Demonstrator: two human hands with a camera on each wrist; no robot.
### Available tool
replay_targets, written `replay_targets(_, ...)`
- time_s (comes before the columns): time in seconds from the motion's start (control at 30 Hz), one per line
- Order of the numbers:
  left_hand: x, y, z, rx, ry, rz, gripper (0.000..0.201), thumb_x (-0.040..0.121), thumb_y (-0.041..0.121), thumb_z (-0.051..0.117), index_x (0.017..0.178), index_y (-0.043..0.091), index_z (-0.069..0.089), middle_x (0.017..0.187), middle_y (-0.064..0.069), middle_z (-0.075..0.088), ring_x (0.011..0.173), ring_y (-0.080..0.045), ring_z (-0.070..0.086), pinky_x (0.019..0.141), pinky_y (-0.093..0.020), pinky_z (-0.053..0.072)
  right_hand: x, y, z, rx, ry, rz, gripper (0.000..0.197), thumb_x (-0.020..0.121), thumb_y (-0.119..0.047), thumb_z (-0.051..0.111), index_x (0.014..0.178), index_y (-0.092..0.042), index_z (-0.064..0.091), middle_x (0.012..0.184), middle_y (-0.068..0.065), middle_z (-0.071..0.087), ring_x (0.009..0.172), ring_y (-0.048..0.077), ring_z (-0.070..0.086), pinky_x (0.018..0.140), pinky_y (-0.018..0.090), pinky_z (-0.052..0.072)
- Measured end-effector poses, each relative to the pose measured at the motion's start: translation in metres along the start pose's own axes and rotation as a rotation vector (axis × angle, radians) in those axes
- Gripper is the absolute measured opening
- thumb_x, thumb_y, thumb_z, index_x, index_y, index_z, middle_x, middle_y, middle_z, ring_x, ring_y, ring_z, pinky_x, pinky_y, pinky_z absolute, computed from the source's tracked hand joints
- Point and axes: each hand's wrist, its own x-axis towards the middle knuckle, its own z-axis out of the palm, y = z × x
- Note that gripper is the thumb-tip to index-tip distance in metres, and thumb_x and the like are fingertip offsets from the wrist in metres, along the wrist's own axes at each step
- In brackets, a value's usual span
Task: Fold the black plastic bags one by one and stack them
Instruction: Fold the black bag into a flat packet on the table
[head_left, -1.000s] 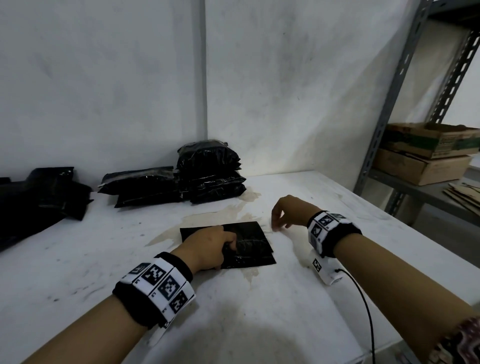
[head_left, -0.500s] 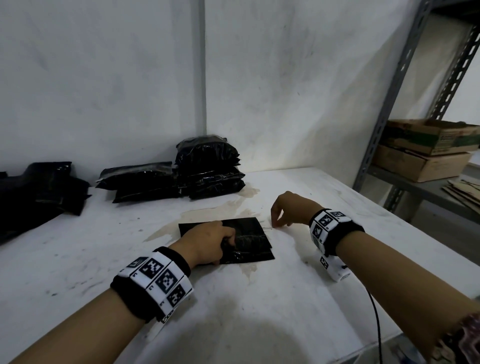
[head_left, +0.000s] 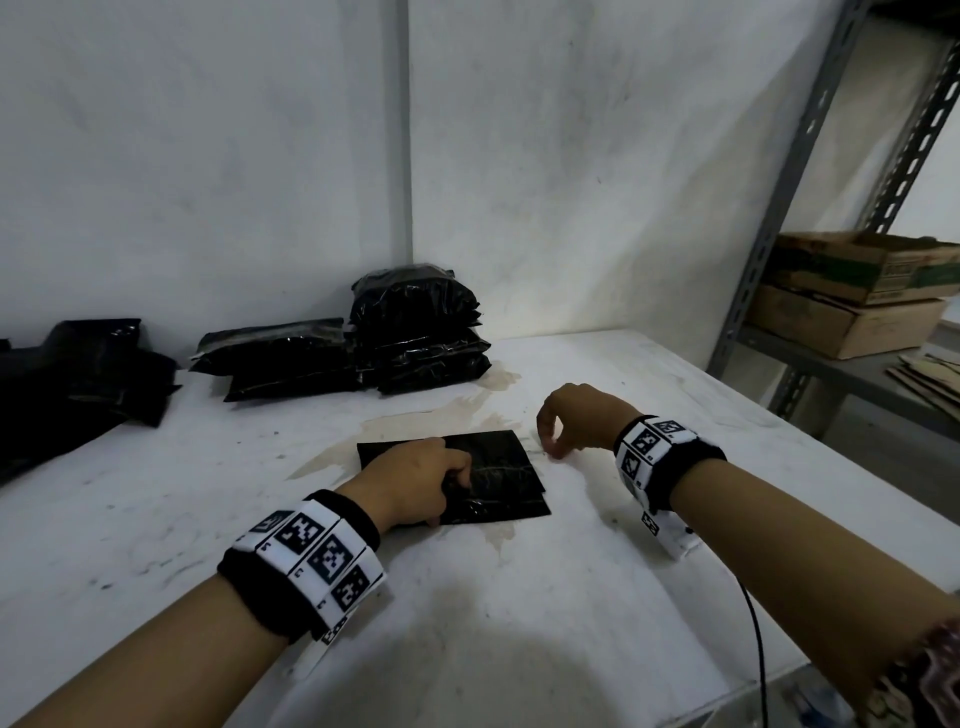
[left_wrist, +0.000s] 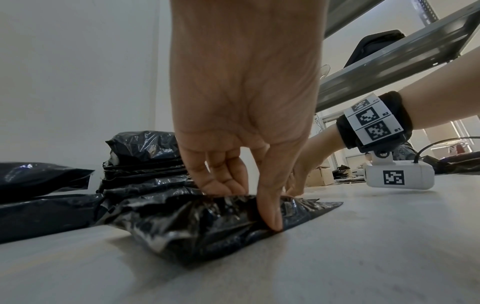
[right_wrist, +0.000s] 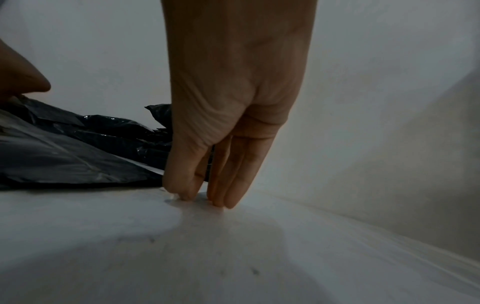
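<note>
A folded black plastic bag (head_left: 511, 470) lies flat on the white table (head_left: 519, 613) in front of me. My left hand (head_left: 449, 483) grips its left part, with curled fingers on top. In the left wrist view the thumb (left_wrist: 270, 218) presses the near edge of the bag (left_wrist: 187, 228). My right hand (head_left: 550, 447) holds nothing. Its fingertips (right_wrist: 221, 197) point down and touch the bare table just right of the bag (right_wrist: 78, 162). A stack of folded black bags (head_left: 421, 338) stands at the back by the wall.
Flat packs of black bags (head_left: 275, 364) lie left of the stack, and a loose heap of black bags (head_left: 72, 389) fills the far left. A metal shelf (head_left: 769, 249) with cardboard boxes (head_left: 857, 296) stands at the right. A cable (head_left: 756, 649) hangs from my right wrist.
Both hands stay almost where they were, the left on the folded bag and the right beside it. Only the view has shifted a little.
</note>
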Motion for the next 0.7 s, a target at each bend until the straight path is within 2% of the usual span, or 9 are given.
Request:
replay_targets(0.1,-0.001,0.0,0.0,-0.003,0.001,-0.002,0.039,0.077,0.002,0.065,0.11,0.022,0.06,0.101,0.005,0.045,0.098,-0.018,0.049,0.078,-0.026,0.042,0.001,-0.002,0.003,-0.087,0.027,-0.011,0.023,0.069,-0.017,0.083,0.089,-0.016,0.072,0.103,-0.002,0.069,0.094,0.018,0.061,0.076,0.026,0.046)
replay_targets(0.27,-0.001,-0.001,0.001,-0.001,-0.007,-0.004,0.038,0.078,0.003,0.065,0.11,0.022,0.059,0.101,0.004,0.044,0.092,-0.015,0.044,0.076,-0.024,0.039,0.008,-0.004,0.008,-0.13,0.037,-0.007,0.024,0.073,-0.017,0.08,0.096,-0.013,0.071,0.106,0.003,0.068,0.101,0.022,0.06,0.078,0.027,0.045)
replay_targets(0.33,-0.002,-0.001,0.001,0.0,-0.004,-0.001,0.039,0.078,0.003,0.065,0.111,0.022,0.059,0.101,0.005,0.044,0.092,-0.015,0.044,0.075,-0.023,0.037,0.009,0.001,0.006,-0.063,0.04,0.01,0.02,0.076,-0.014,0.077,0.096,-0.013,0.073,0.104,0.002,0.069,0.098,0.021,0.063,0.079,0.026,0.048)
replay_targets(0.4,-0.002,-0.001,0.001,0.002,-0.002,-0.001,0.039,0.078,0.004,0.065,0.112,0.023,0.059,0.103,0.004,0.045,0.098,-0.017,0.047,0.076,-0.023,0.038,0.009,0.01,0.002,0.141,0.003,0.028,0.01,0.079,-0.007,0.074,0.088,-0.012,0.076,0.098,0.004,0.072,0.09,0.022,0.07,0.077,0.027,0.056)
replay_targets(0.47,-0.002,-0.001,0.001,0.002,0.001,-0.001,0.039,0.078,0.004,0.066,0.112,0.022,0.06,0.108,0.001,0.048,0.103,-0.019,0.049,0.079,-0.025,0.04,0.008,0.018,0.001,0.305,-0.019,0.033,0.006,0.076,-0.005,0.077,0.08,-0.01,0.077,0.088,0.006,0.075,0.085,0.024,0.072,0.075,0.031,0.06)
replay_targets(0.57,-0.002,-0.001,0.001,-0.004,-0.002,-0.005,0.039,0.077,0.003,0.066,0.111,0.021,0.06,0.111,0.0,0.05,0.104,-0.021,0.05,0.082,-0.028,0.042,0.008,0.018,0.004,0.316,0.025,0.025,0.008,0.07,-0.008,0.083,0.075,-0.011,0.078,0.081,0.005,0.074,0.076,0.02,0.071,0.071,0.032,0.061)
replay_targets(0.7,-0.001,-0.001,0.001,0.02,-0.007,0.0,0.04,0.077,0.004,0.067,0.112,0.021,0.06,0.11,0.0,0.05,0.104,-0.021,0.051,0.081,-0.027,0.041,0.009,0.017,0.004,0.315,0.007,0.019,0.007,0.072,-0.004,0.08,0.074,-0.01,0.077,0.082,0.007,0.074,0.073,0.018,0.071,0.07,0.034,0.061)
